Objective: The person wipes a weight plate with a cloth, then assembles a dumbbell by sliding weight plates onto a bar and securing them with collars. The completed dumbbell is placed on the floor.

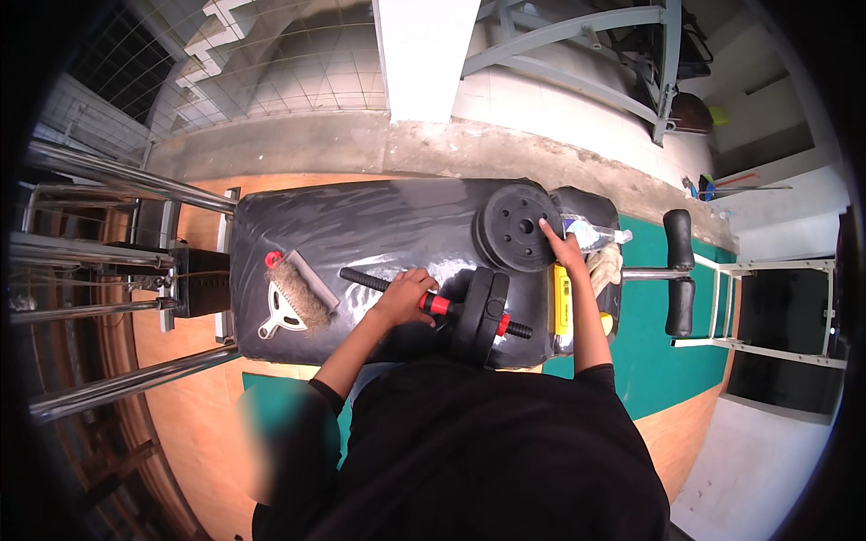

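1. Black padding covers the surface [379, 221], which carries everything.
2. Left hand [404, 293] is closed around the dumbbell bar [379, 282]; just right of it sit red collars and two black plates [481, 316] on the bar.
3. Left of that hand lie a brush [300, 293] and a white scraper [278, 317].
4. Right hand [564, 248], fingers open, touches the edge of a loose weight plate [516, 227]; a water bottle [595, 236] lies just beside it.

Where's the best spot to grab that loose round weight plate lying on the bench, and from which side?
The weight plate lies flat on the black bench, so its face gives no hold. Probably best to hook fingers under the rim on the right side, where the right hand already touches it. The left hand is on the dumbbell bar.
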`<move>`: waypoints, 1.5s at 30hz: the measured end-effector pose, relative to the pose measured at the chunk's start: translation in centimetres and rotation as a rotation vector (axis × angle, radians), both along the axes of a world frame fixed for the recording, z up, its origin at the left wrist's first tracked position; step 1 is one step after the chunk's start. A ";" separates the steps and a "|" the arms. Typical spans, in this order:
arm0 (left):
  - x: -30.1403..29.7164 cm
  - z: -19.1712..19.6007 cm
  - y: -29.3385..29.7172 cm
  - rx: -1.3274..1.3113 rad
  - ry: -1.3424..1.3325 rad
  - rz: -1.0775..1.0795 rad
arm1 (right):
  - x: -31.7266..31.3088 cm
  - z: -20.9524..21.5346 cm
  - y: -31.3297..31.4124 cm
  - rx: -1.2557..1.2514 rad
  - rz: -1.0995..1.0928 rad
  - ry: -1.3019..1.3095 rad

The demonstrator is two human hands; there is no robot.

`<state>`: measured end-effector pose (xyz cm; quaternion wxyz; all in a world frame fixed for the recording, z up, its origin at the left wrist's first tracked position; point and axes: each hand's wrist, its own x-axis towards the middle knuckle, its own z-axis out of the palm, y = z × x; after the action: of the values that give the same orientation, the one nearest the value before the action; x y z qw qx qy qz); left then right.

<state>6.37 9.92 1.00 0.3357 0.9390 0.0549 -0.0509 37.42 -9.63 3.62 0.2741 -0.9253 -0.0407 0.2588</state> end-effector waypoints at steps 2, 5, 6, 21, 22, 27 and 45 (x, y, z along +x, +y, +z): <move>-0.4 1.3 0.2 0.031 0.013 -0.007 | 0.1 -0.5 0.6 0.096 -0.039 0.139; -1.5 2.2 0.9 0.014 0.044 0.016 | 0.7 -2.2 0.0 0.211 -0.110 0.184; -1.9 2.6 1.2 -0.018 0.065 0.036 | 0.9 -2.9 -0.1 0.207 -0.116 0.149; 0.6 0.4 2.9 -0.579 -0.071 0.443 | -2.2 0.6 2.6 0.798 -0.390 -0.182; 1.2 0.4 2.9 -0.664 -0.071 0.461 | -2.7 1.4 3.2 0.811 -0.345 -0.233; 2.7 2.1 3.7 -0.793 -0.269 0.709 | -7.2 7.3 7.9 0.781 0.067 -0.493; -10.1 12.7 8.8 -0.093 -0.446 1.469 | -18.1 0.9 18.2 -0.313 1.597 0.306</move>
<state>-3.69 18.70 13.66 0.3254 0.6345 0.5933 0.3736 19.35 8.62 4.48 -0.1218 -0.5999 -0.6116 0.5013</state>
